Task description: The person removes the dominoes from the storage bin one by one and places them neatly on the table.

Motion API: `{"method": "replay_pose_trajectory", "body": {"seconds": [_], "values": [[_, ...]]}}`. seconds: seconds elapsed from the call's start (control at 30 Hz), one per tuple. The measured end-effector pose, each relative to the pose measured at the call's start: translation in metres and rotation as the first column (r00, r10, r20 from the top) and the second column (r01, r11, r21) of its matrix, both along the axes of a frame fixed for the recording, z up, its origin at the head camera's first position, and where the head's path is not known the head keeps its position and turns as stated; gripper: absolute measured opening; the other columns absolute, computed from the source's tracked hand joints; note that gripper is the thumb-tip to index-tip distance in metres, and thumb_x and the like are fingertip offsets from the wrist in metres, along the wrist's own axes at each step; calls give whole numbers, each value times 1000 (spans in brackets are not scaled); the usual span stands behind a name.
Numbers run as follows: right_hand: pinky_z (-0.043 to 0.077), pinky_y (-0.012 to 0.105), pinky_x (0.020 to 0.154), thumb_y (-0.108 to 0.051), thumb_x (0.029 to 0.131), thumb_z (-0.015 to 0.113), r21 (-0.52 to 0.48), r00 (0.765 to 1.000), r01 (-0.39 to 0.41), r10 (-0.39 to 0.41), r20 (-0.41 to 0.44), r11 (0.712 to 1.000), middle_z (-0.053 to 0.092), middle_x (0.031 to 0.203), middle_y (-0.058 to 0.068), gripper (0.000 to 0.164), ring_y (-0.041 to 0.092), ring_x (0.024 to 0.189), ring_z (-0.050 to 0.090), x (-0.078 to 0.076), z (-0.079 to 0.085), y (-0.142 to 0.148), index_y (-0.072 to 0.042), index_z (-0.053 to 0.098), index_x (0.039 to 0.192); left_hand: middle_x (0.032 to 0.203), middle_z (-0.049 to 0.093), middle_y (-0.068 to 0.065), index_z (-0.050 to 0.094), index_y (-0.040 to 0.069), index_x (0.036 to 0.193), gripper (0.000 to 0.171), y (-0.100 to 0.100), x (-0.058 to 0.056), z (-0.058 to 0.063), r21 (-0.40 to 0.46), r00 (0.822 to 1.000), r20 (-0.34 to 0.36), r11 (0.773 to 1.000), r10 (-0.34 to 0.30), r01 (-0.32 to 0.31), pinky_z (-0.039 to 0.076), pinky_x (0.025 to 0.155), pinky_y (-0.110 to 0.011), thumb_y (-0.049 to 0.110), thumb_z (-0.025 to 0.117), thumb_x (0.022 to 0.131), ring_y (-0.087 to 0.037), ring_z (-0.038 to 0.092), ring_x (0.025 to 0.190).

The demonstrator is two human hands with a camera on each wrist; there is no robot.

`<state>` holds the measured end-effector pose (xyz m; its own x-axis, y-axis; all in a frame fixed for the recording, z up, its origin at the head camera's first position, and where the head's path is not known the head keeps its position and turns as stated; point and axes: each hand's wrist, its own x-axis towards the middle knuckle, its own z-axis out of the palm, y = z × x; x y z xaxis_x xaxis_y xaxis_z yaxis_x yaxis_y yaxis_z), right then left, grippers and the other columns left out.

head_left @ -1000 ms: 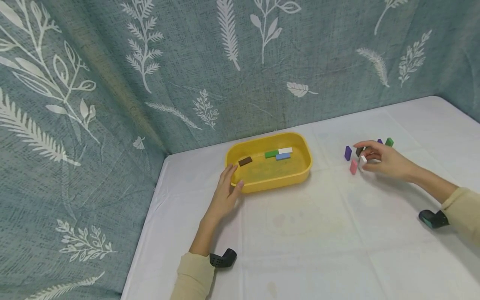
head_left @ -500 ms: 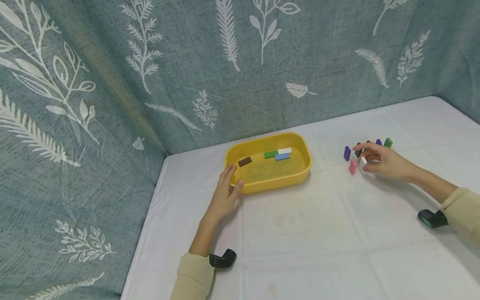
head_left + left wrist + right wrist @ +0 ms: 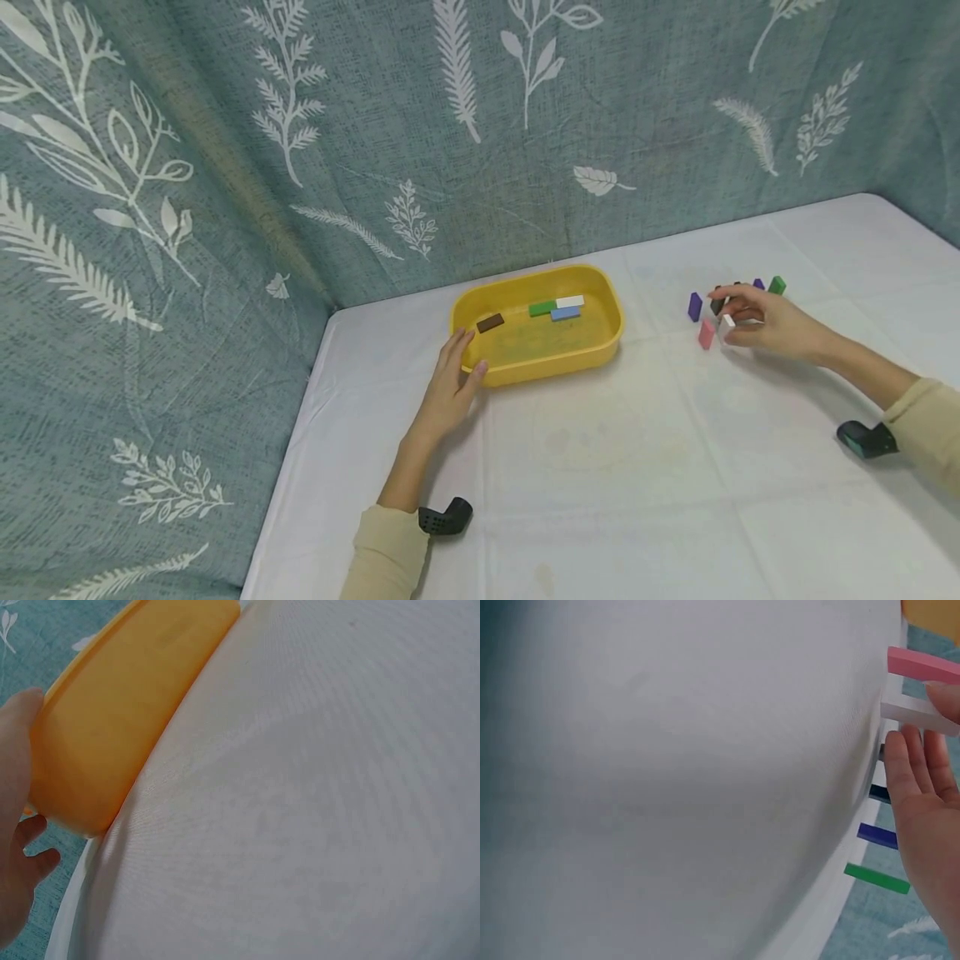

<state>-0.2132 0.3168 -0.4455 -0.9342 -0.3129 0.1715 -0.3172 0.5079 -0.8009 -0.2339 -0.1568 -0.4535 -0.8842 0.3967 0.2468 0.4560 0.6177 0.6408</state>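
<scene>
In the head view my right hand (image 3: 772, 325) pinches a small white domino (image 3: 726, 327) between thumb and fingertips, holding it upright. A pink domino (image 3: 707, 335) stands just left of it, with a purple domino (image 3: 695, 307) farther back. Behind the fingers a dark domino (image 3: 717, 302) partly shows. The right wrist view also has the white domino (image 3: 919, 716) under the thumb. My left hand (image 3: 444, 392) rests spread at the near left corner of a yellow tray (image 3: 551, 367), fingers at its left rim and thumb at the front rim.
Inside the tray lie a brown domino (image 3: 491, 322), a green domino (image 3: 542, 308), a white domino (image 3: 570, 302) and a blue domino (image 3: 566, 313). Beyond the right hand stands another green domino (image 3: 777, 286). A patterned curtain (image 3: 525, 192) hangs along the back and left of the white-covered table (image 3: 600, 467).
The right hand stays almost in place, still pinching the white domino among the standing dominoes. The left hand and the tray have not visibly moved.
</scene>
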Motion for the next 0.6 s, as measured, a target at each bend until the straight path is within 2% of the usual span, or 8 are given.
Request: {"method": "replay_pose_trajectory", "body": {"seconds": [0.2, 0.4, 0.6], "values": [[44, 7, 77, 10, 81, 68, 0, 999, 31, -31, 6, 1000, 50, 105, 18, 60, -6, 91, 52, 10, 0, 9, 10, 38, 133, 155, 17, -15, 25, 7, 150, 60, 2, 0, 0, -13, 1000, 19, 1000, 6, -6, 20, 109, -54, 39, 42, 102, -32, 16, 141], [43, 7, 76, 7, 83, 69, -2, 996, 71, -71, 46, 997, 48, 115, 26, 70, -11, 92, 50, 16, 0, 16, 8, 28, 140, 156, 16, -13, 26, 6, 150, 60, 3, 1, 1, 5, 999, 30, 1000, 16, -16, 20, 109, -55, 38, 43, 102, -31, 16, 141], [44, 8, 76, 9, 84, 66, -24, 998, 54, -53, 26, 998, 50, 112, 28, 66, -9, 92, 52, 15, 1, 13, 11, 29, 138, 156, 15, -13, 26, 6, 150, 60, 1, 1, 2, 5, 999, 32, 1000, 11, -11, 19, 110, -53, 37, 43, 102, -31, 15, 141]]}}
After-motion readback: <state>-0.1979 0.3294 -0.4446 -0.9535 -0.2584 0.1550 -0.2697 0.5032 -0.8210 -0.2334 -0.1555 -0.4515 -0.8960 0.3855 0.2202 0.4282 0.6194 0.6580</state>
